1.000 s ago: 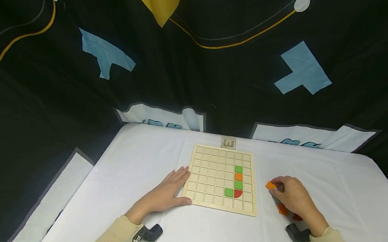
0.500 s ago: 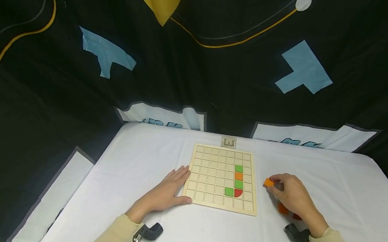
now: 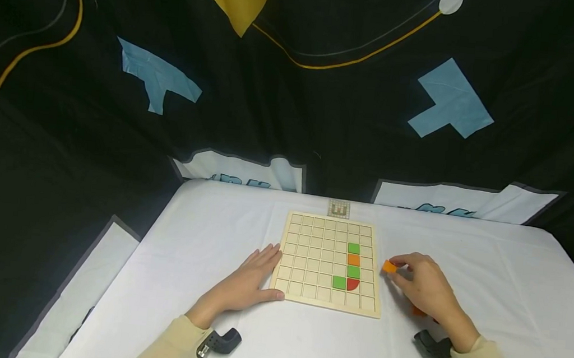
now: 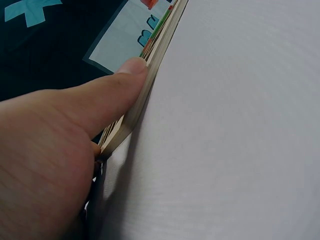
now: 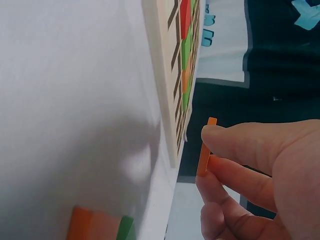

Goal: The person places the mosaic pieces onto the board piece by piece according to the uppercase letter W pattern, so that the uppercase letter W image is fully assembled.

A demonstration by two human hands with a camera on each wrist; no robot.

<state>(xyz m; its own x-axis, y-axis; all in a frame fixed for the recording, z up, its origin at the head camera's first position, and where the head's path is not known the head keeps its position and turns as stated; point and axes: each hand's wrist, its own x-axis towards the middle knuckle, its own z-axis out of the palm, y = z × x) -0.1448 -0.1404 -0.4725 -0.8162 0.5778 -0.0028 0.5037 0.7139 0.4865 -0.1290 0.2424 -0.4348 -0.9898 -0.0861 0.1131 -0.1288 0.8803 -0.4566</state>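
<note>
My right hand pinches a thin orange square tile between thumb and fingers, just off the right edge of a wooden grid board. In the right wrist view that tile is seen edge-on, above the cloth. Straight-fingered, my left hand rests against the board's left side, its thumb at the near corner. Set in the grid are a column of green, orange and green tiles, a rounded red tile below, and another green tile to its left.
Loose tiles lie under my right hand, partly hidden: an orange one and a green one show in the right wrist view. A small patterned card lies behind the board. White cloth covers the table; a dark curtain hangs behind.
My right hand has moved left toward the board and slightly away from me, carrying the orange tile. My left hand and the tiles in the grid have stayed put.
</note>
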